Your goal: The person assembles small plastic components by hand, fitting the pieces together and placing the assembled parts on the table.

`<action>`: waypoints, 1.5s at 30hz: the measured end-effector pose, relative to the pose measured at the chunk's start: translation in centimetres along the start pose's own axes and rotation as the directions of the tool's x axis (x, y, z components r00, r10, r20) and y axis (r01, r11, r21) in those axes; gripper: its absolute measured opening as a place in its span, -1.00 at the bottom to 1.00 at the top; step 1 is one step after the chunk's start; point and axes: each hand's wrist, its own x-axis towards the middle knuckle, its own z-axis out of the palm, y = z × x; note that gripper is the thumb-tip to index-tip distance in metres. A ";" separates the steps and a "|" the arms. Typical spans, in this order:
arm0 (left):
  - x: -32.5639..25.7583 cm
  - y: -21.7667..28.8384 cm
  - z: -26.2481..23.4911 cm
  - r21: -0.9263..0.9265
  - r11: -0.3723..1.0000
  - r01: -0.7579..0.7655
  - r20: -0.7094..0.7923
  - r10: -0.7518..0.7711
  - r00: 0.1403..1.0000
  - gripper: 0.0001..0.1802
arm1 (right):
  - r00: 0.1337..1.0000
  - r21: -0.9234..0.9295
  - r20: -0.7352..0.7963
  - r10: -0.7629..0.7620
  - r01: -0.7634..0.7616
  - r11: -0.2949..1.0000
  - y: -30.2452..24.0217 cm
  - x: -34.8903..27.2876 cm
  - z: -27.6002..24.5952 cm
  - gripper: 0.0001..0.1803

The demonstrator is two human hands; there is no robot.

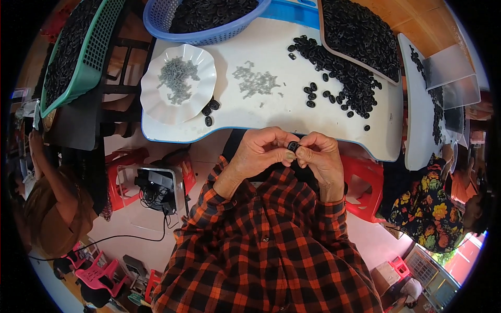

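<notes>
Just off the near edge of the white table (245, 115), a small black oval plastic piece (293, 146) is pinched between my two hands. My left hand (262, 151) grips it from the left with thumb and forefinger. From the right, the thumb and fingers of my right hand (319, 155) close on the same piece. Beyond my hands lies a loose spread of small grey pieces (255, 81), perhaps springs. More of them fill the middle of a white scalloped plate (151, 101). Several black oval pieces (311, 96) lie scattered to the right of that spread.
A large heap of black pieces (339, 68) spills from a tray (365, 67) at the back right. At the back stands a blue basket (209, 36), with a green basket (86, 68) farther left. People sit on both sides. Red stools (362, 188) stand below the table.
</notes>
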 end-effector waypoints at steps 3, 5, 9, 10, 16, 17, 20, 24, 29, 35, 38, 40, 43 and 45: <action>0.0 0.2 -0.1 0.007 1.000 -0.004 0.002 0.004 1.000 -0.73 | 1.000 -0.005 -0.002 0.007 -0.007 1.000 -0.1 0.1 0.1 -0.90; -0.1 0.3 -0.1 0.006 1.000 -0.002 0.000 0.002 1.000 -0.73 | 1.000 -0.009 0.005 0.027 -0.027 1.000 0.0 0.1 0.1 -0.89; -0.2 0.1 0.0 -0.030 0.999 -0.018 0.022 0.019 1.000 -0.73 | 0.998 0.023 0.016 0.057 -0.057 0.998 0.1 0.0 0.1 -0.87; -0.2 0.1 0.0 -0.050 0.998 -0.028 0.031 0.030 0.999 -0.74 | 0.997 0.039 0.039 0.061 -0.062 0.997 0.2 0.0 0.0 -0.86; -0.6 0.4 -0.4 -0.011 1.000 0.023 0.112 -0.022 0.994 -0.77 | 0.989 0.099 0.121 0.082 -0.094 0.991 0.4 -0.2 0.0 -0.85; -0.6 0.4 -0.4 -0.013 1.000 0.024 0.112 -0.022 0.993 -0.77 | 0.986 0.108 0.136 0.094 -0.109 0.988 0.3 -0.3 0.1 -0.85; -0.8 0.8 -0.4 -0.023 1.000 0.006 0.108 -0.003 0.994 -0.77 | 0.981 0.144 0.171 0.087 -0.112 0.983 0.2 -0.2 0.5 -0.85; -1.0 0.8 -0.4 0.053 0.998 -0.024 0.119 0.017 0.993 -0.76 | 0.971 0.114 0.184 0.156 -0.178 0.977 0.2 0.0 0.3 -0.86; -1.4 1.0 0.0 0.066 0.998 -0.010 0.036 0.007 0.999 -0.74 | 0.990 0.053 0.084 0.117 -0.122 0.991 0.6 -0.1 1.0 -0.88; -1.6 1.3 -0.4 -0.014 0.998 -0.067 -0.026 0.067 0.997 -0.68 | 0.994 0.071 0.093 0.064 -0.071 0.995 0.2 -0.4 1.8 -0.89; -1.8 1.2 -0.3 -0.017 0.997 -0.074 -0.041 0.073 0.996 -0.67 | 0.993 0.059 0.113 0.033 -0.040 0.997 0.2 -0.4 1.9 -0.89; -1.7 1.3 -0.2 0.014 0.994 -0.109 -0.018 0.109 0.994 -0.68 | 0.995 0.039 0.100 0.015 -0.019 0.999 0.3 -0.5 1.9 -0.89; -1.7 1.3 -0.1 0.038 0.992 -0.118 -0.014 0.118 0.993 -0.67 | 0.996 0.006 0.083 -0.009 0.009 1.000 0.2 -0.7 2.1 -0.89; -1.7 1.5 0.1 0.066 0.989 -0.129 -0.011 0.130 0.991 -0.67 | 0.997 -0.009 0.075 -0.018 0.019 1.000 0.2 -0.7 2.2 -0.89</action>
